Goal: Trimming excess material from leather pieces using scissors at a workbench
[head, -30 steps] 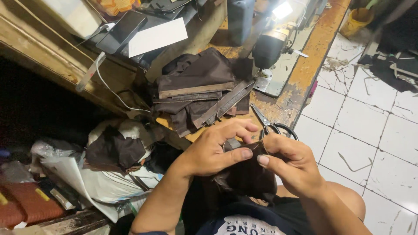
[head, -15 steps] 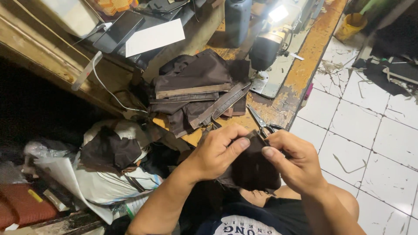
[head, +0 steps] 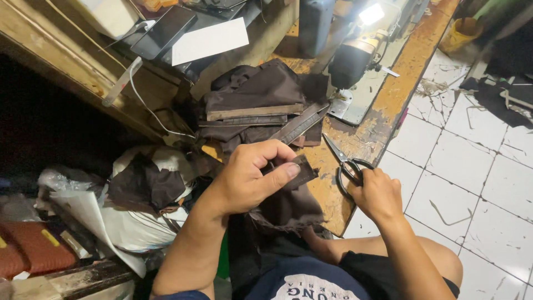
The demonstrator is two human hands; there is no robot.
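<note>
The left hand (head: 250, 180) pinches a brown fabric piece (head: 288, 194), thumb on top. Just right of it, the right hand (head: 377, 194) closes on the black scissors (head: 347, 166). A white sheet (head: 210, 40) lies well above.

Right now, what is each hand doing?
Left hand: closed, pinching a dark brown fabric piece.
Right hand: closing on the black scissors lying on the table.

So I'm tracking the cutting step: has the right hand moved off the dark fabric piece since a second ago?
Yes. The right hand has left the dark fabric piece, moving right to the scissors near the table edge.
</note>
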